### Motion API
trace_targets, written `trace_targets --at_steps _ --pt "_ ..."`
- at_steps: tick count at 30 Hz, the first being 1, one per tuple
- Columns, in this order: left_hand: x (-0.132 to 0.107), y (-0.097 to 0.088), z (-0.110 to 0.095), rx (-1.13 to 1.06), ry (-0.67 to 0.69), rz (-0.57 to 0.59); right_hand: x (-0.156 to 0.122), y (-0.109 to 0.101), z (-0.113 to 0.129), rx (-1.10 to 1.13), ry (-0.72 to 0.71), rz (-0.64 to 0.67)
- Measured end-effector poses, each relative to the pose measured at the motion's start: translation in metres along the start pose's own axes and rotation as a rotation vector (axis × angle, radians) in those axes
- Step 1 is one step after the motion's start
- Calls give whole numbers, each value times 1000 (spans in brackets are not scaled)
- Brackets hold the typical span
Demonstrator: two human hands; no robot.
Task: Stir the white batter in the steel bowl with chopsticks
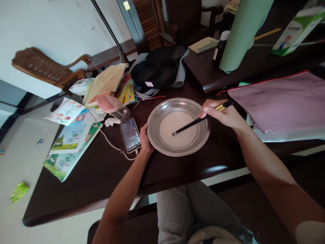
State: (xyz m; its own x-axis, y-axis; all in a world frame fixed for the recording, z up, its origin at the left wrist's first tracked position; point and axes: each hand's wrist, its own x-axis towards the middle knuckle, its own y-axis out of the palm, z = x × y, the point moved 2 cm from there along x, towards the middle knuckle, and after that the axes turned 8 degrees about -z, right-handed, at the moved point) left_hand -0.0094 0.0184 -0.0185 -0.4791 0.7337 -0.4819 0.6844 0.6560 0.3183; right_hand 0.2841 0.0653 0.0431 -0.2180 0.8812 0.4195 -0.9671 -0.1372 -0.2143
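Note:
A wide metal bowl [154, 135] stands on the dark table, with a milky whitish liquid [167, 125] in its bottom. My left hand [146, 139] grips the bowl's left rim, thumb on top and the other fingers hidden beneath. In my right hand [215, 112], over the bowl's right rim, is a pair of black chopsticks [189, 125] with gold-coloured upper ends. They slant down to the left, and their tips meet the liquid near its middle. Just left of my left hand lies a phone [133, 135] with a lit screen and a white cable plugged in.
Booklets [68, 139], a pink-topped clear bottle [111, 104] and crumpled tissue [112, 122] lie to the left. Behind the bowl is a black bag [154, 73]. To the right are a mauve zip pouch [279, 101], a green roll [243, 37] and a dark bottle [220, 47].

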Motion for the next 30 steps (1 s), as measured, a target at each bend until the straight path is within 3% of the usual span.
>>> trace_targets --at_steps 2,7,9,13,15,19,21,26,30 --pt "0 0 0 3 0 8 1 3 1 -26 -23 25" --pt "0 0 0 -20 -13 7 2 -7 -2 -22 0 -198" --pt "0 0 0 -21 -18 5 1 -7 -2 -9 29 -163" --pt "0 0 1 -20 -2 5 0 3 2 -15 3 43" --pt "1 -1 2 -17 7 7 1 3 3 -41 -17 19" --pt "2 -1 2 -10 -4 29 2 -6 0 -40 17 -178" --pt "2 -1 2 -6 -5 35 1 -7 0 -22 40 -171" --pt "-1 1 1 -12 -6 30 1 2 1 -40 1 16" --pt "-3 2 0 -4 -24 18 2 -5 -1 -39 2 -161"
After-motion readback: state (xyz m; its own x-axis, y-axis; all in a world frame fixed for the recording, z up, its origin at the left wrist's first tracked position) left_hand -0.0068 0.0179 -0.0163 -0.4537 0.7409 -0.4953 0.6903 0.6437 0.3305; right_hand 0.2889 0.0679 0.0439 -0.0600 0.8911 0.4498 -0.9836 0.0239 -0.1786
